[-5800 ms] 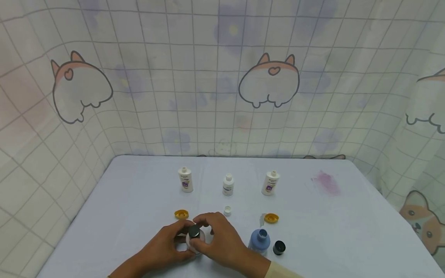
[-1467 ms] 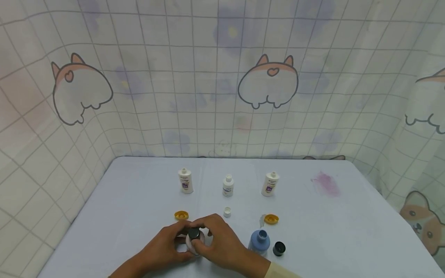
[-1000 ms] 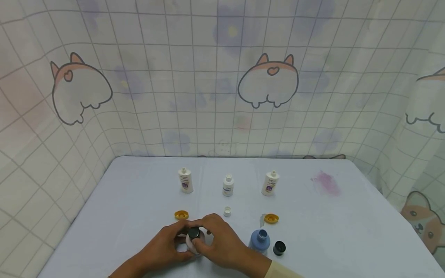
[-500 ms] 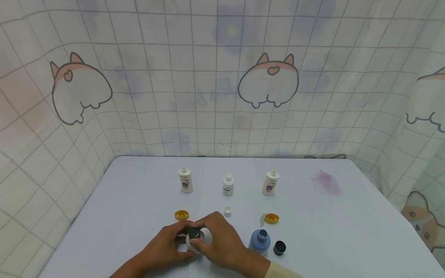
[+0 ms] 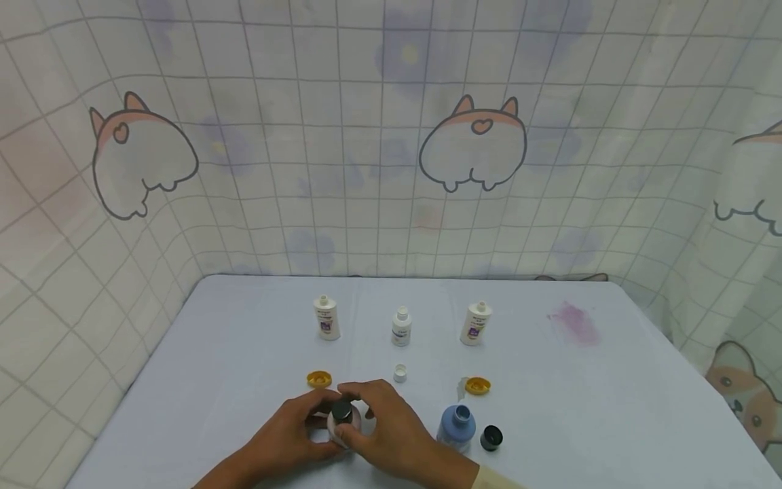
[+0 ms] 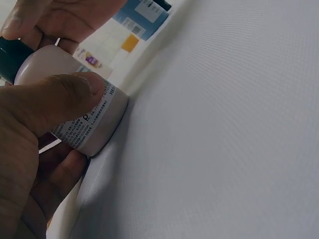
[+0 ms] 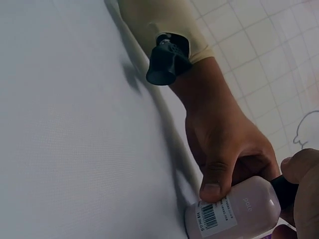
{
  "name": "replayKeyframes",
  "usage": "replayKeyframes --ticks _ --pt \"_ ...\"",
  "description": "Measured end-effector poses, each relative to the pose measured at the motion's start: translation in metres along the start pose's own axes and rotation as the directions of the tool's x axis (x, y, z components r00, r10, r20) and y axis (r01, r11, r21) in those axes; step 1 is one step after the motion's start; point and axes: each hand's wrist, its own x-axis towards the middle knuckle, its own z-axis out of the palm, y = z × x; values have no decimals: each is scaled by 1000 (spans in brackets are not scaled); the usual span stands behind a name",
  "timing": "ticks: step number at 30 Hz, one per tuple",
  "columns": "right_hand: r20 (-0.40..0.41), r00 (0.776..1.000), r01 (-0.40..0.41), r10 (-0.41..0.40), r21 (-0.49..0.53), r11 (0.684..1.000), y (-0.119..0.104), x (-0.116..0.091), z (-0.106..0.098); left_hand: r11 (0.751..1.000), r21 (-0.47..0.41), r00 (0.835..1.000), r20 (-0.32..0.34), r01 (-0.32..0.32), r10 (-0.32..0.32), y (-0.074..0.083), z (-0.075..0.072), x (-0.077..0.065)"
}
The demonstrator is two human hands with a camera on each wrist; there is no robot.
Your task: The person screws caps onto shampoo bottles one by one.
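Observation:
On the table's near side, my left hand (image 5: 288,432) grips a pale pink bottle (image 7: 255,213), fingers on one side and thumb across the label. The bottle stands upright and carries a black cap (image 5: 341,409). My right hand (image 5: 394,432) curls round that cap, its thumb at the front and index finger behind. In the left wrist view, the right thumb lies along the edge of the cap. To the right of my right hand stands an uncapped blue bottle (image 5: 456,426), with a loose black cap (image 5: 491,437) beside it.
Three uncapped white bottles stand in a row farther back: left (image 5: 326,319), middle (image 5: 401,327) and right (image 5: 475,324). Before them lie a yellow cap (image 5: 319,379), a small white cap (image 5: 400,373) and another yellow cap (image 5: 478,386). A patterned curtain (image 5: 366,204) hangs behind the table.
The right thumb and index finger have shifted slightly around the black cap, and the index finger now sits a little looser behind it. The left hand and bottle keep their place.

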Motion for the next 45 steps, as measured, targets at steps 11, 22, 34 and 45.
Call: replayKeyframes --ticks 11,22,34,45 --pt "31 995 -95 95 3 995 0 -4 -8 999 -29 999 -25 -40 40 1 -3 0" --pt "49 986 -157 156 7 988 4 -8 -9 999 -8 997 -65 -37 36 4 -14 -4" --pt "79 970 -233 231 15 972 3 -8 -11 998 23 989 -136 -51 54 4 -27 -6" --pt "84 959 -273 270 22 962 3 -7 -10 994 -7 974 -203 -109 105 2 -41 -5"
